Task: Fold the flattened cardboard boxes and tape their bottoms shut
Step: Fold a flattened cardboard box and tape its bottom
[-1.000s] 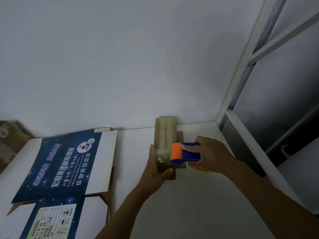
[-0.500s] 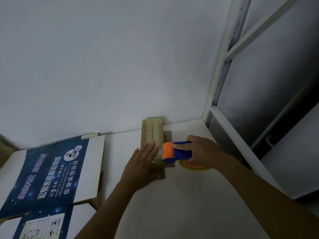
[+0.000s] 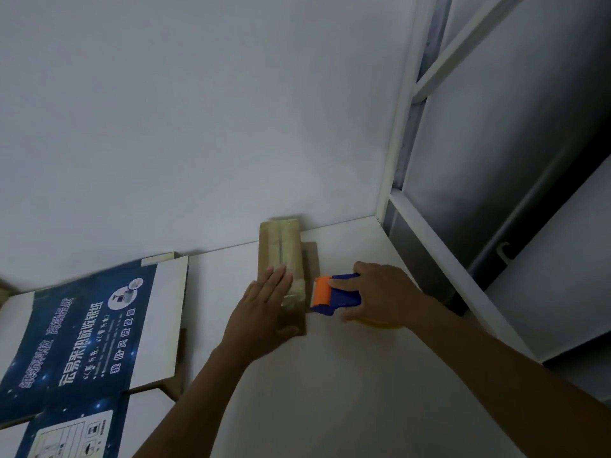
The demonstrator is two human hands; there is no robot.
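Both my hands are meeting at the cardboard box [image 3: 281, 241] lying lengthwise toward the wall [image 3: 198, 127]: left hand [image 3: 264, 314] pressing flat on its near end, right hand [image 3: 385, 294] gripping the tape dispenser [image 3: 332, 294] just beside it.

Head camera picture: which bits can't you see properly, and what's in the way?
Tape roll: head view, mostly hidden under the right hand gripping the tape dispenser; only a yellow edge shows.
Brown box: head view, its near end is covered by the flat left hand.
Blue flattened box: head view, cut off by the left and bottom edges; its small print is too blurry to read.
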